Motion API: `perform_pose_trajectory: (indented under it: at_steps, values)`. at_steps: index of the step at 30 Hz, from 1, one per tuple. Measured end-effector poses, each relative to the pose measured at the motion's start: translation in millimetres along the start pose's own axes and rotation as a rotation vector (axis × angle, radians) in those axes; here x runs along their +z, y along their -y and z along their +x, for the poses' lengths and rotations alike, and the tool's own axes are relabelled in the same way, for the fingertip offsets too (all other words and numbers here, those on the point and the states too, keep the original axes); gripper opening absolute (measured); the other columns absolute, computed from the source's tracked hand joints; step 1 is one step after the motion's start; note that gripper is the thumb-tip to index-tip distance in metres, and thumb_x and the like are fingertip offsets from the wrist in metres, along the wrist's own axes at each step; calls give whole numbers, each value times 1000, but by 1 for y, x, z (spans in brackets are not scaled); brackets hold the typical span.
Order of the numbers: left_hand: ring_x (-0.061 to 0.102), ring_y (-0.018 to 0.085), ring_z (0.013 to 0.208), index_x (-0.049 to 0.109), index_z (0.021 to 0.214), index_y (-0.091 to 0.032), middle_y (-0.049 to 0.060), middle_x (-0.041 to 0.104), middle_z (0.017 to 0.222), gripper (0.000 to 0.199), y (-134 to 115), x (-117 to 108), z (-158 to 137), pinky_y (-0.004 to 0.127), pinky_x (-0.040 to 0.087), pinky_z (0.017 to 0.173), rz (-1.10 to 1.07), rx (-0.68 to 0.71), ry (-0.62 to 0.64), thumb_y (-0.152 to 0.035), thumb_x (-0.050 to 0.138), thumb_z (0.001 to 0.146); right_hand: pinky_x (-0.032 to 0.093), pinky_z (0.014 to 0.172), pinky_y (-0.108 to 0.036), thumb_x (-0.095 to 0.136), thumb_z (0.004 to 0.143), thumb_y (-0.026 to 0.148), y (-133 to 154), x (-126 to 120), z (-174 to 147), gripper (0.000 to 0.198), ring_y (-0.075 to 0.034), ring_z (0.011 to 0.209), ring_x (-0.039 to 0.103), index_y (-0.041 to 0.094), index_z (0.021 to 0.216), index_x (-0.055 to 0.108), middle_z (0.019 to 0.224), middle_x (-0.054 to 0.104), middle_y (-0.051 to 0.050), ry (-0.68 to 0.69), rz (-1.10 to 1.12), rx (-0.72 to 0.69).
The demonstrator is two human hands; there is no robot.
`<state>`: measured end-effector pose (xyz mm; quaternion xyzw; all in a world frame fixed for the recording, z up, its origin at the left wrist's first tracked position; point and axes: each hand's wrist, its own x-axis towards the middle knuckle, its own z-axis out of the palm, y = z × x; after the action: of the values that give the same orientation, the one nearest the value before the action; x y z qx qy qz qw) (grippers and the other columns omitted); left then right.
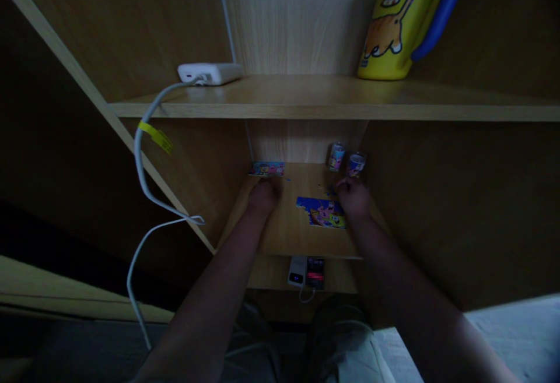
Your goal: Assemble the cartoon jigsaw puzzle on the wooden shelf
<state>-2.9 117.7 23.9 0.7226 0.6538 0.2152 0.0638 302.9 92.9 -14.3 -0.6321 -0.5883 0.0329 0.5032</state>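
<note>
Wooden cabinet (459, 196), dim light; upper shelf (297, 92) carried the big stuff, middle shelf (280, 231) was where both hands were; yellow-and-blue jug (394, 21) stood upright, upper right; white box (214, 73) lay upper left, white cable (138, 155) plugged in and hanging down past the edge; left hand (263, 193) was over the middle shelf, just in front of a picture card (268, 168) at the back left; its fingers were curled, couldn't tell if they gripped anything; right hand (353, 197) was at the jigsaw's upper right corner, fingers bent, grip unclear too; jigsaw (326, 214) lay flat between the hands, nearer the right, left edge ragged; power bank (297, 269) and phone (315, 272) sat side by side on the shelf below; two cans (336, 157) stood back right; loose pieces (330, 190) lay just behind the jigsaw.
</note>
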Motion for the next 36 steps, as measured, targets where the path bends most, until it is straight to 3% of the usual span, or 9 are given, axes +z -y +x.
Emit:
perform_pose_trajectory:
  at_steps: [2,6,13,17,25,32,36]
  values:
    - [75,24,93,81,112,-4,21,81,110,36,11,9,2,35,57,89,-23,20,-29,-37,70,105,56,88,-38,53,90,26,-1,1,0,25,-26,89,74,25,83,76,93,82,-8,-5,-2,-2]
    - [65,17,75,82,96,-7,9,79,85,24,29,21,2,29,53,78,-170,184,-121,-31,79,100,55,89,-37,53,91,24,0,3,2,24,-26,90,74,25,81,75,94,82,-8,-4,-8,-36]
    - [76,25,91,83,93,-23,7,84,98,19,25,17,2,33,53,81,-239,105,101,-40,77,100,55,90,-37,53,90,23,4,1,4,24,-26,91,75,25,80,75,93,83,-7,20,24,-39]
    - [75,27,92,80,89,-24,6,83,97,18,25,19,0,37,52,84,-311,138,107,-39,77,98,55,88,-37,56,88,23,6,-1,3,22,-26,89,75,25,81,76,93,82,-7,38,46,-23]
    - [73,24,90,76,87,-19,8,82,96,12,24,37,5,41,58,91,-845,231,104,-29,82,86,54,90,-37,53,87,23,5,0,2,23,-25,90,74,25,80,75,92,81,-6,48,82,-12]
    - [76,23,91,84,115,-16,10,83,101,46,25,37,6,42,61,90,-1186,166,255,-36,98,76,54,90,-37,52,88,24,3,0,1,24,-25,90,74,26,80,75,91,81,-5,54,88,-6]
    - [78,23,94,83,108,-17,8,83,103,53,23,38,4,42,62,93,-1250,140,253,-40,106,65,55,91,-36,53,87,24,1,1,1,23,-24,88,74,27,80,75,90,81,-4,67,102,1]
